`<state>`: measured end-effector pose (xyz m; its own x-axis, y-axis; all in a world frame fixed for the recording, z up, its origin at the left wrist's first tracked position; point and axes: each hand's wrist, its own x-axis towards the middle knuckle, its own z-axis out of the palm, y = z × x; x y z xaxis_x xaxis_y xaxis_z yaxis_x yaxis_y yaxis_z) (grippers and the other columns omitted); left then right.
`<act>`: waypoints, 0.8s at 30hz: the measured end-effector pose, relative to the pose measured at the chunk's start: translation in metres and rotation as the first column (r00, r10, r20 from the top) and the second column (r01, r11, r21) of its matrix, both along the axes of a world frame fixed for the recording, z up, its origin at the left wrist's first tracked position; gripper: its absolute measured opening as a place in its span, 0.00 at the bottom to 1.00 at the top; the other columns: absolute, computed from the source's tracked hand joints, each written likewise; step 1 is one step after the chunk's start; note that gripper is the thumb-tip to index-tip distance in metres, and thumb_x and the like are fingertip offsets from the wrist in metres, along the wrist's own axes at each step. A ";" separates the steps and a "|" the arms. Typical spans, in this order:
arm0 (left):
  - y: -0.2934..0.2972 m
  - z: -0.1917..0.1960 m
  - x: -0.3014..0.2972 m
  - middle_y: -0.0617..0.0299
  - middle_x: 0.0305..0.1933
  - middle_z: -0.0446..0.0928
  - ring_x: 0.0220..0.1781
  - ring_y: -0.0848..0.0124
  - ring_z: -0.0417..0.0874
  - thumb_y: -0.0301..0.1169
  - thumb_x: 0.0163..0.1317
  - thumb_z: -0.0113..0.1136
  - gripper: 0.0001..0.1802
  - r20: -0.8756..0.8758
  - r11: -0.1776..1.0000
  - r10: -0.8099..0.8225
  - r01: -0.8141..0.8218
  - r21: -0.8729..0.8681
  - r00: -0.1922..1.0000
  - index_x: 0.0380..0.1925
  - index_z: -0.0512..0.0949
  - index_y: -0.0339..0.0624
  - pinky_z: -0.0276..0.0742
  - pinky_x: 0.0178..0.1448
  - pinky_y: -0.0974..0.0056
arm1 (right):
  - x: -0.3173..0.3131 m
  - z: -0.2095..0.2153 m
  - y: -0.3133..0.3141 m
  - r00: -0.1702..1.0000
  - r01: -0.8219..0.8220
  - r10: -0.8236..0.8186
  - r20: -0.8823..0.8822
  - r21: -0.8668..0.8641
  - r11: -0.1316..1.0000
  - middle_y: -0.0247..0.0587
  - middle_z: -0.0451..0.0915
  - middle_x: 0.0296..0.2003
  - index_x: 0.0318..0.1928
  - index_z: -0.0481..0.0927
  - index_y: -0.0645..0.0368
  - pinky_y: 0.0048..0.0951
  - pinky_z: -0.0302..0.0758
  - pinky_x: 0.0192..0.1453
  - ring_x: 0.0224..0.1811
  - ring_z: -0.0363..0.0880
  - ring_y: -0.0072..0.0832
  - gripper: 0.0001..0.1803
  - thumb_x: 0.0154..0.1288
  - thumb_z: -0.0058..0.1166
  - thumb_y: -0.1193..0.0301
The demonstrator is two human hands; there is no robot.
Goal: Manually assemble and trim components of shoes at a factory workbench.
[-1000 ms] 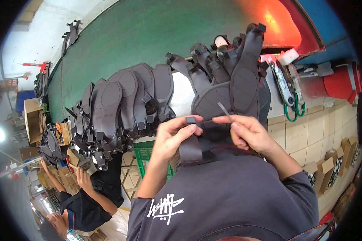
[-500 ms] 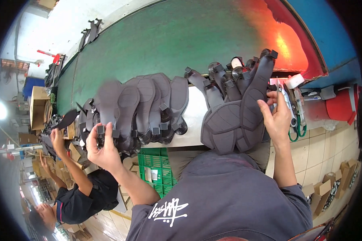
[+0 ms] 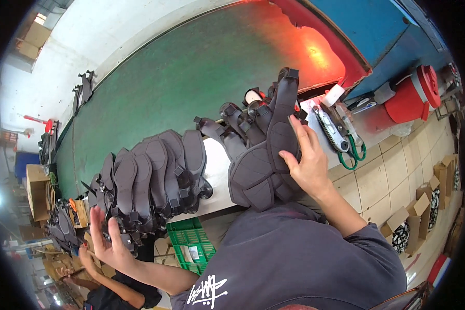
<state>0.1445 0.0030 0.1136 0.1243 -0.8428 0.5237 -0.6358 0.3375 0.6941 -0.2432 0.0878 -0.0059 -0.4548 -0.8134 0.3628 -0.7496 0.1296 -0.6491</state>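
My left hand (image 3: 109, 247) is held up with its fingers spread and nothing in it. It hovers beside the near left end of an overlapping row of dark grey padded strips (image 3: 125, 181), which carry small black square tabs and glossy black ends. My right hand (image 3: 312, 164) is open too, thumb apart from the straightened fingers. It is at the right edge of a stack of quilted dark grey padded pieces (image 3: 253, 178) at the table's front edge. I cannot tell whether its fingertips touch the stack. Several narrow dark pieces (image 3: 237, 118) with black tabs lie behind that stack.
A utility knife (image 3: 329, 130) and green-handled scissors (image 3: 354, 154) lie right of the stack. Beyond is a red container (image 3: 416, 95). A green crate (image 3: 191, 243) stands below the table edge. At the lower left a co-worker's arm (image 3: 108, 284) reaches toward another dark pile (image 3: 63, 227).
The view has swung, shifting the table contents left. My left hand has spread its fingers and drawn back from the row; a blurred strip there now lies still. My right hand's fingers have straightened beside the stack.
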 end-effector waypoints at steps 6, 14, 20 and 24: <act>0.011 -0.018 -0.111 0.47 0.48 0.82 0.51 0.60 0.82 0.23 0.49 0.70 0.23 -0.109 0.859 -0.511 0.507 -0.068 0.852 0.47 0.80 0.25 0.74 0.58 0.60 | 0.000 -0.017 0.015 0.982 -0.003 -0.013 0.188 0.088 0.996 0.49 0.71 0.51 0.69 0.67 0.47 0.40 0.78 0.40 0.38 0.78 0.44 0.42 0.53 0.68 0.73; -0.032 -0.060 -0.198 0.48 0.62 0.75 0.63 0.59 0.76 0.26 0.51 0.71 0.35 -0.361 0.674 -0.675 0.737 0.052 0.643 0.61 0.73 0.32 0.67 0.67 0.60 | 0.010 0.037 0.030 0.665 -0.088 0.273 0.695 -0.290 0.953 0.34 0.76 0.44 0.62 0.72 0.61 0.10 0.57 0.27 0.21 0.60 0.06 0.31 0.56 0.61 0.85; -0.052 -0.061 -0.224 0.50 0.69 0.66 0.69 0.64 0.68 0.23 0.56 0.65 0.49 -0.597 0.465 -0.723 0.884 -0.047 0.349 0.75 0.48 0.35 0.60 0.72 0.60 | 0.011 0.045 0.048 0.252 -0.302 0.393 0.884 -0.314 0.900 0.36 0.77 0.47 0.64 0.69 0.65 0.10 0.60 0.29 0.24 0.64 0.05 0.34 0.56 0.64 0.84; -0.047 -0.080 -0.222 0.50 0.64 0.71 0.64 0.65 0.72 0.30 0.57 0.61 0.45 -0.866 0.424 -0.439 0.905 0.033 0.238 0.73 0.53 0.34 0.63 0.70 0.60 | 0.023 0.035 0.036 0.170 -0.290 0.350 0.921 -0.293 0.911 0.35 0.77 0.45 0.63 0.70 0.64 0.10 0.60 0.31 0.26 0.63 0.05 0.33 0.56 0.65 0.83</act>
